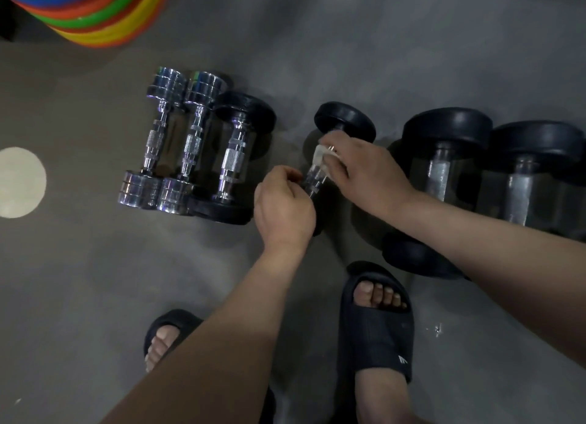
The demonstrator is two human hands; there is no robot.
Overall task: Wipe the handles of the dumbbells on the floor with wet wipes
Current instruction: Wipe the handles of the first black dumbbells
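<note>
Dumbbell (345, 119), black, lies on floor (317, 43) | right hand (361, 170) wraps wet wipe (318, 154) round far end of its handle (314, 176) | left hand (283, 208) curled at near end of handle, hold unclear | three smaller dumbbells (196, 141) left of it, two larger dumbbells (475, 170) right

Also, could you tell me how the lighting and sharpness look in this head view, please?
Head view: dim and soft overall; glare flares on the chrome dumbbells; the wet wipe and the handle it covers look slightly smeared; the large black dumbbells lose detail in shadow.
</note>
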